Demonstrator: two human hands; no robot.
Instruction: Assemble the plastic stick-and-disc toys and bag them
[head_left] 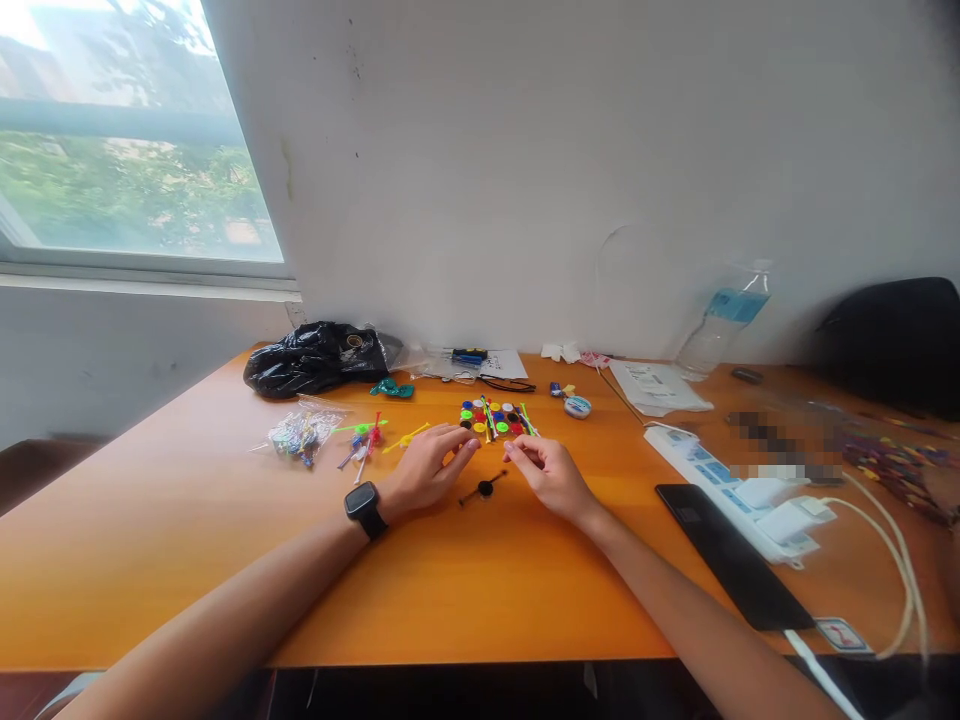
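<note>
Wooden tabletop (420,610) bears one black piece (486,488) between left hand (426,468) and right hand (559,480), fingers (456,437) slightly parted, empty.

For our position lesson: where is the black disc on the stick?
In the head view, below centre, the black disc is on the table between left hand and right hand.

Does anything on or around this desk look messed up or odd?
Nothing looks clearly spilled or broken. The bottle appears to lean right, though the wide view may cause that. The wall has dark specks and a yellowish streak near the window: blemishes on a pale surface.
</note>
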